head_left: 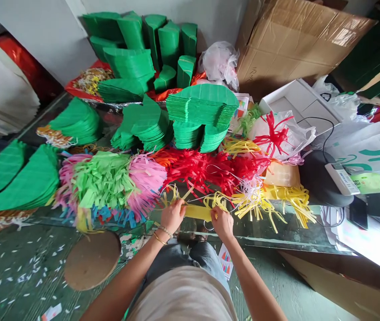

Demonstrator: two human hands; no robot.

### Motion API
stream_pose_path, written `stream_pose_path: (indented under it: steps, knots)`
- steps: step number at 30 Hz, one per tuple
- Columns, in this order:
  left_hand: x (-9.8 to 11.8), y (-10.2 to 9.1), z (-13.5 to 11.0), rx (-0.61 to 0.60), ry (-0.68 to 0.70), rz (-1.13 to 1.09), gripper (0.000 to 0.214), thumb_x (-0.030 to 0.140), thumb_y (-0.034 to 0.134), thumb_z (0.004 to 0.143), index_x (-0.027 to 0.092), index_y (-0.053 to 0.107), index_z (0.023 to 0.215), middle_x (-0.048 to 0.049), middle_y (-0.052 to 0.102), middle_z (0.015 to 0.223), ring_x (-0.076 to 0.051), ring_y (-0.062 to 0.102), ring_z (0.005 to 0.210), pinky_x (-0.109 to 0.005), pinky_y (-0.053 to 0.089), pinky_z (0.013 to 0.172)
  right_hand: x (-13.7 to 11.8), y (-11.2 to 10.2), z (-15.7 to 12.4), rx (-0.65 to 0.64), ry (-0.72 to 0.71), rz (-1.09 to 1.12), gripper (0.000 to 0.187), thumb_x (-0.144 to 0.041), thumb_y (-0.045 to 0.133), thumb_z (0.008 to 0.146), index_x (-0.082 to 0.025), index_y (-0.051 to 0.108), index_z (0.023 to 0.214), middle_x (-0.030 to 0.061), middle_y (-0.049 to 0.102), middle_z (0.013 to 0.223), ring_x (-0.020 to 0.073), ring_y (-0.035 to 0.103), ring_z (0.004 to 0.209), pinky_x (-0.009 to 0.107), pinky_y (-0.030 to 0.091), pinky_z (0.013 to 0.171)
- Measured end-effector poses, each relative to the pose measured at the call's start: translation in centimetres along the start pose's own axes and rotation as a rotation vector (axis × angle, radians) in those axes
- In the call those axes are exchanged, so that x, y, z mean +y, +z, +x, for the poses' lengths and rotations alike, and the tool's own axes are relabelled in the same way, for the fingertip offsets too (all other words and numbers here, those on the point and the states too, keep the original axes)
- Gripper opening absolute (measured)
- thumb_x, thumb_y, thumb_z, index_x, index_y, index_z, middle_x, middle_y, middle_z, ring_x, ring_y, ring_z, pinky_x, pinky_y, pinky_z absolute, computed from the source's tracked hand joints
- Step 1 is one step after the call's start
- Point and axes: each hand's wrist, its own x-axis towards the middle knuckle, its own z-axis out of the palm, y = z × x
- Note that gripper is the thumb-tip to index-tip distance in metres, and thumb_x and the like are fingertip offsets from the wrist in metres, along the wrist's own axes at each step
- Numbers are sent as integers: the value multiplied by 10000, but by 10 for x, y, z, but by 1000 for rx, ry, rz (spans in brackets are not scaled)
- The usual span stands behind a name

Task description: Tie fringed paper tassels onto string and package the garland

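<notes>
Set against a white wall (43, 35), on a glass-topped worktable (260, 232) crowded with coloured paper, above a floor strewn with white scraps.

At the centre: yellow paper band (197, 211), at the table's front edge just above the lap, drawn flat between two bare hands. Pinched at one end by the left hand (172, 216), at the other by the right hand (222, 221). Fingers curled in and pressed together on the paper, both sides. Can't tell exact thumb placement.

Main risk: tearing, if pulled too hard; thin-looking stock. Also likely to skew or crease if gripped unevenly. Could drop off the edge towards the lap if either pinch slips.

Next out: thin white string (200, 197), just behind the band and close to both hands. Could snag or get caught in the paper if not kept apart.

To the right, yellow fringe bundle (273, 194); behind, red fringe pile (190, 171); to the left, pink fringe (146, 178) and light-green fringe (105, 180). Easy to tangle in, given so many loose strips so near.

Further back, stacked green sheets (203, 104). Could slide if knocked; no visible support in front except fringe.
</notes>
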Motion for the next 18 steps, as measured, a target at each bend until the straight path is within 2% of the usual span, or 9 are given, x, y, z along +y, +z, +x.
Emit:
stream_pose_path:
  steps: [3, 6, 9, 12, 15, 18]
  knots:
    - [-5, -14, 3, 69, -1, 33, 190, 183, 439, 925, 181, 587, 1044, -131, 702, 940, -269, 685, 812, -343, 500, 690, -3, 2, 0, -11, 25, -12, 187, -198, 488, 911, -198, 673, 886, 53, 711, 758, 174, 657, 660, 237, 364, 568]
    - [9, -18, -4, 106, 93, 30, 325, 100, 384, 912, 171, 555, 1179, -165, 664, 1114, -281, 644, 1026, -410, 488, 887, -5, 3, 0, -17, 28, -23, 179, -199, 482, 915, -195, 661, 902, 59, 711, 785, 179, 661, 689, 242, 374, 581]
    - [36, -1, -18, 32, 301, -6, 345, 79, 417, 884, 207, 593, 1152, -107, 685, 1110, -224, 648, 1033, -355, 502, 930, -6, 1, 0, -20, 18, -32, 171, -208, 478, 926, -193, 647, 911, 63, 710, 801, 183, 663, 698, 247, 371, 582]
    - [49, 22, -29, -26, 412, 2, 353, 67, 426, 857, 170, 619, 1134, -127, 687, 1136, -247, 636, 1078, -384, 519, 939, -5, -3, -1, -32, -5, -39, 136, -238, 506, 922, -198, 636, 921, 54, 708, 803, 185, 664, 709, 250, 371, 590]
    - [44, 36, -30, -45, 438, 32, 407, 53, 402, 852, 132, 598, 1200, -168, 658, 1210, -278, 607, 1143, -442, 508, 964, -5, -7, -4, -46, -41, -48, 124, -249, 575, 875, -206, 614, 985, 48, 713, 861, 195, 669, 758, 259, 386, 619]
    - [34, 41, -25, -56, 458, 56, 434, 51, 400, 856, 146, 591, 1234, -163, 661, 1219, -279, 611, 1142, -450, 513, 952, -5, -12, -5, -58, -94, -75, 276, -174, 629, 788, -205, 592, 1060, 57, 711, 917, 209, 662, 837, 283, 414, 702]
